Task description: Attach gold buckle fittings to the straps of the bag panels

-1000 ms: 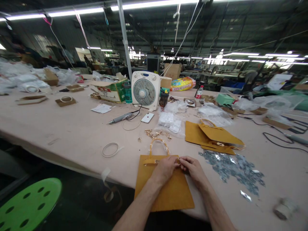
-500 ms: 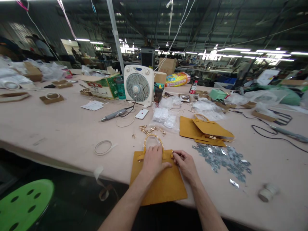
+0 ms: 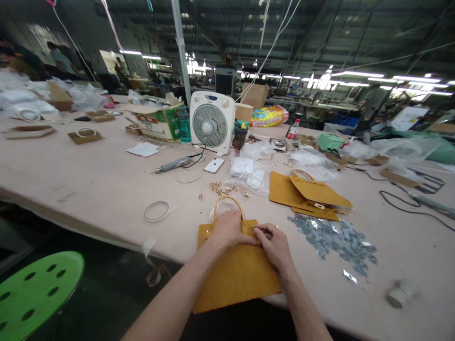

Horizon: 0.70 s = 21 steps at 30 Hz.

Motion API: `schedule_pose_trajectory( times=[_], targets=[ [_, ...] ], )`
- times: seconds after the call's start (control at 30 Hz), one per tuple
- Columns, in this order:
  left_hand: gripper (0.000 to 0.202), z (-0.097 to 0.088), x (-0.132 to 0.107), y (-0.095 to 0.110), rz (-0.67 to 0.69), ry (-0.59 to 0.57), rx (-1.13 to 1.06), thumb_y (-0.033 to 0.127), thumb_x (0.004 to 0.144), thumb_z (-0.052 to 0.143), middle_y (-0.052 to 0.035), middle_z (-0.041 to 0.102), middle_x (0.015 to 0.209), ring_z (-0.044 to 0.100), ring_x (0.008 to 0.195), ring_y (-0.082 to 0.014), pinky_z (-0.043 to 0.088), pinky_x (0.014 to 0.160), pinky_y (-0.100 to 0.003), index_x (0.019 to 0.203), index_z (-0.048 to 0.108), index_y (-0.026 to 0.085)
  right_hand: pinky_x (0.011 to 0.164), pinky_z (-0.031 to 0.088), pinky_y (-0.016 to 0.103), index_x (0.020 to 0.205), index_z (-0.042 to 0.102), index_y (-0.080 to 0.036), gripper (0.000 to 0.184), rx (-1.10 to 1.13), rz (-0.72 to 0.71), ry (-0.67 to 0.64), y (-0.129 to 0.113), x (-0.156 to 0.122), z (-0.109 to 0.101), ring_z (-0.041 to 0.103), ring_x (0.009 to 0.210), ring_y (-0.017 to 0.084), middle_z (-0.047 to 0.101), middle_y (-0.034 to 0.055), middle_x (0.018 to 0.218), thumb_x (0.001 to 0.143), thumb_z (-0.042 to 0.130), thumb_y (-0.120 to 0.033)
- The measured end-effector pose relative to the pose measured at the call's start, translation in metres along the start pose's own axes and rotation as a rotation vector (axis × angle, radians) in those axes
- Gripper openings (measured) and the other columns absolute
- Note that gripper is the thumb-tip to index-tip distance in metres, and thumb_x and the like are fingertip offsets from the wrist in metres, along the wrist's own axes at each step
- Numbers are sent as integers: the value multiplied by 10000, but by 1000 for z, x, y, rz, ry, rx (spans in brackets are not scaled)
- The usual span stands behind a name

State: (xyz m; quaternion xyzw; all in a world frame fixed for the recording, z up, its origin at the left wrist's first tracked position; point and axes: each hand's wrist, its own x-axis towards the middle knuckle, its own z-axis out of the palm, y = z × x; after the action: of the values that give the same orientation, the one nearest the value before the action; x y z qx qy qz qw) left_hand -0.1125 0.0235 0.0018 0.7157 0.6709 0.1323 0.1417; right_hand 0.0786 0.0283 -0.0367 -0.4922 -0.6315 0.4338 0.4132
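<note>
A mustard-yellow handbag panel (image 3: 234, 279) with a looped handle (image 3: 227, 198) lies at the table's front edge, its lower end jutting past it. My left hand (image 3: 231, 232) grips its upper middle below the handle, thumb pointing right; its fingertips are hidden. At the panel's upper right corner, my right hand (image 3: 272, 241) pinches with thumb and forefinger beside a small gold-coloured fitting. What lies between those fingertips is too small to make out. Gold-coloured metal fittings (image 3: 223, 189) lie scattered beyond the handle. To the right are a second yellow handbag piece (image 3: 309, 192) and a spread of small grey metal plates (image 3: 334, 239).
An electric screwdriver (image 3: 172, 164), a phone (image 3: 214, 165) and a white fan (image 3: 209, 123) stand or lie farther back. A tape roll (image 3: 156, 211) is at left, plastic bags (image 3: 249, 174) beyond the fittings. A green stool (image 3: 42, 289) stands below the table's left front.
The view has shifted slightly, moving the table items a little right in the picture. My left thumb now reaches closer to my right fingertips, which stay at the panel's corner.
</note>
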Motion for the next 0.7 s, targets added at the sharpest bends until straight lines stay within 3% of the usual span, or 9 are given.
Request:
schedule_pose_trajectory(
  times=[0.23, 0.7],
  targets=[
    [802, 2, -4, -4, 29, 59, -22, 904, 630, 665, -143, 687, 1069, 669, 1037, -381, 519, 861, -453, 1007, 615, 198, 546, 501, 290, 919, 729, -184, 424, -31, 9, 21, 0, -2, 5, 633, 564, 192, 706, 37, 668, 856, 711, -603],
    [710, 8, -9, -9, 78, 127, -96, 828, 665, 720, -104, 663, 1058, 656, 1015, -340, 523, 856, -437, 990, 590, 211, 697, 569, 360, 924, 755, -217, 385, -196, 4, 94, -2, -10, 15, 726, 703, 253, 788, 83, 852, 873, 682, -591]
  ],
)
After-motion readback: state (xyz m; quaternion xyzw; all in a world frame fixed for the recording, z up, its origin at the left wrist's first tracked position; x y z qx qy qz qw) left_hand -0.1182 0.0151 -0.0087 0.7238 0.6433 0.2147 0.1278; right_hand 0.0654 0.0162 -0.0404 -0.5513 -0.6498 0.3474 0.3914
